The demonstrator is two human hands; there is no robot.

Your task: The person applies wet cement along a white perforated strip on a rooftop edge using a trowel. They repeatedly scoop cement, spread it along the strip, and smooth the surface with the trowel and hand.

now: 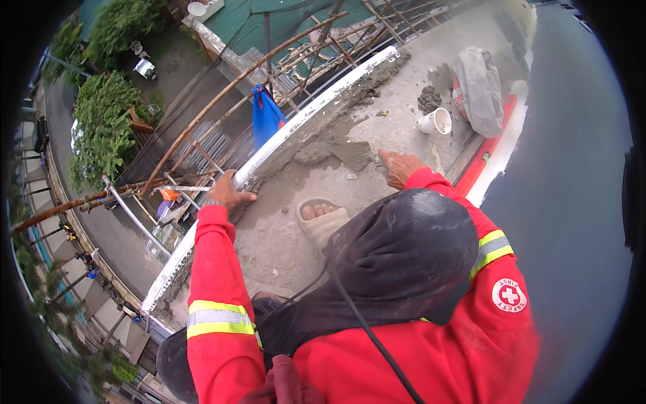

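My left hand (230,193) straddles the white edging strip (272,147) of the concrete ledge, its thumb on the inner side and its fingers toward the outside. Wet grey mortar (296,158) lies in a rough band along the strip's inner side. My right hand (401,168) is curled low over the ledge, thumb forward. Just ahead of it lies a flat, mortar-smeared trowel blade (353,155); the handle is hidden in the hand. A small pale piece (351,176) lies near the blade. My sandalled foot (321,215) is planted between my hands.
At the right are a white cup (436,122) on its side, a mortar heap (429,99), a pale plastic bag (479,91) and a red spirit level (486,151) along the grey wall (572,168). Beyond the edge stand scaffold poles (235,84) and a blue cloth (267,118), with a drop to the street.
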